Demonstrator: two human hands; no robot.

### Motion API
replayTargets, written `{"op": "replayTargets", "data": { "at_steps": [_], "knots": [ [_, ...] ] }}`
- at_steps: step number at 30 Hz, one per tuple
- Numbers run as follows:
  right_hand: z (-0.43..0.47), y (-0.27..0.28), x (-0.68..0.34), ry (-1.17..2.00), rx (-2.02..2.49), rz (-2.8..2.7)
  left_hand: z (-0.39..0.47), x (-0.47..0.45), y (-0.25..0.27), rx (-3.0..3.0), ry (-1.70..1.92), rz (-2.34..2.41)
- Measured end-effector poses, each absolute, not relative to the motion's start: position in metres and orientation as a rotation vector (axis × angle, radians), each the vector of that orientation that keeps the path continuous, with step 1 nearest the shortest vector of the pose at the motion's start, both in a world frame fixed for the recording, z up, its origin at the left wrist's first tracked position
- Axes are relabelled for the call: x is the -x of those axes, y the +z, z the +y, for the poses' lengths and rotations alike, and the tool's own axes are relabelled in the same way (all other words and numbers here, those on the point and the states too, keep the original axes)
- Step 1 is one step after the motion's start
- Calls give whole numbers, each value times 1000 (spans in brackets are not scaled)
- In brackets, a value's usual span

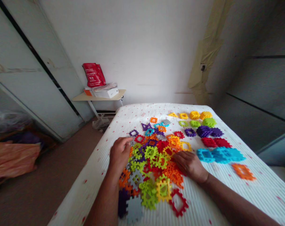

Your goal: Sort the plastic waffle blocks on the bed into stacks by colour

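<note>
This looks like a room in a home, most likely a bedroom: a white ribbed bed cover [83, 193] with small red marks lies over a broad, round-cornered surface like a mattress, strewn with colourful interlocking toy tiles [160, 160]. Beyond it stand a small side table [79, 97] bearing a red bag [93, 75] and a white box [109, 93], and a plain painted wall [144, 47] with an electrical socket [203, 67].

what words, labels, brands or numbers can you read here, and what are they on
Red bag: white printing, too blurred to read.
White box: any marking is too small to make out.
Plastic pieces: no lettering that I can make out.
So no text can be quoted.
</note>
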State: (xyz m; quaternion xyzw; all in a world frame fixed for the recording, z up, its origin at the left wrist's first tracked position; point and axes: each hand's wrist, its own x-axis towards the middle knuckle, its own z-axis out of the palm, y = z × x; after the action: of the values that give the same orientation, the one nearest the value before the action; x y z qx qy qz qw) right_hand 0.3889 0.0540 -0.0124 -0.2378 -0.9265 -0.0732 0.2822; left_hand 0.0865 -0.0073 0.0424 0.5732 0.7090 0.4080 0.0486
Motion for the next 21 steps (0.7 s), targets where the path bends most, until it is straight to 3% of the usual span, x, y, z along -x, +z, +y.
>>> {"op": "replayTargets", "data": {
  "at_steps": [3,10,21],
  "knots": [
    [54,-12,-389,-208,611,-2474,-32,-57,57,-1531,1367,2225],
    [56,-14,-390,-234,584,-2460,-75,-19,25,-1441,897,2188],
    [56,-13,-389,-237,587,-2468,-66,-34,6,-1365,1003,2028]
  ]
}}
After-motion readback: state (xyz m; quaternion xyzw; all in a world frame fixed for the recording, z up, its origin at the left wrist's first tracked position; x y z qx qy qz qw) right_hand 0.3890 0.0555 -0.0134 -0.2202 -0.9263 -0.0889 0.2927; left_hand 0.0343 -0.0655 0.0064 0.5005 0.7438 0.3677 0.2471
